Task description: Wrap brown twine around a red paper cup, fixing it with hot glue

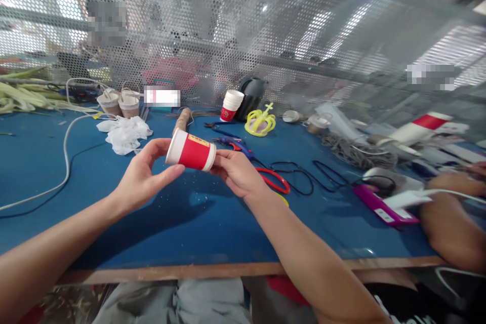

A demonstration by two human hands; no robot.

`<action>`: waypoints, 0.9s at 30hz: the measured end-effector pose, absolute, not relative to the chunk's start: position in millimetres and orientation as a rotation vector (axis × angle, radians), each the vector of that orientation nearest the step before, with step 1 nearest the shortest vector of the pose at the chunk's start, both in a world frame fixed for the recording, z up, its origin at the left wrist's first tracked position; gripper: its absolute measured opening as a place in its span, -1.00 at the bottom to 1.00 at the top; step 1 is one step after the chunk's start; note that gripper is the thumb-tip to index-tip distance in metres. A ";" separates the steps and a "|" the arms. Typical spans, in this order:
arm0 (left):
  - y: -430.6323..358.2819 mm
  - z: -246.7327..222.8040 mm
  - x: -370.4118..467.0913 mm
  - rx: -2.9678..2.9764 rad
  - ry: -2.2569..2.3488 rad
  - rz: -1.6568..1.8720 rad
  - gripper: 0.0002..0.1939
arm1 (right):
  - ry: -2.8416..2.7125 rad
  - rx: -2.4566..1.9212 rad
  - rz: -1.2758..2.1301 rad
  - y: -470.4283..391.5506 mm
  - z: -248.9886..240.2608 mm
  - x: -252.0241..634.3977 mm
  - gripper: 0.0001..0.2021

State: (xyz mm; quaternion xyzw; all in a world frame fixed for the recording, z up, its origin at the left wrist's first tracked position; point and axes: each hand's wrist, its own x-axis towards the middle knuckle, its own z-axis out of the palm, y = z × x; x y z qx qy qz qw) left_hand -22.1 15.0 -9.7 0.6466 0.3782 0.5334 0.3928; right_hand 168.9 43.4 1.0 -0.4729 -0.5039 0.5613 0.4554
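A red and white paper cup (194,152) lies sideways in the air above the blue table, its rim to the left and its base to the right. My left hand (150,169) grips the rim end, thumb in front and fingers behind. At the base end, the fingers of my right hand (235,169) are closed on the cup, their tips partly hidden behind it. Beyond the cup lie a blue glue gun (237,146) and a twine-wrapped stick (183,120). Red-handled scissors (274,180) are partly covered by my right forearm.
Stacked paper cups (231,105) stand by a dark kettle (252,97) and a yellow crown (260,121). Crumpled white plastic (125,134) lies left. A purple power strip (383,206), tangled cord (351,151) and another person's arm (453,217) are right. Perforated metal (212,25) rises behind.
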 end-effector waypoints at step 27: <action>11.3 5.0 -22.2 0.902 0.799 0.888 -0.77 | -2.192 -0.625 -0.062 18.2 9.6 167.0 -0.81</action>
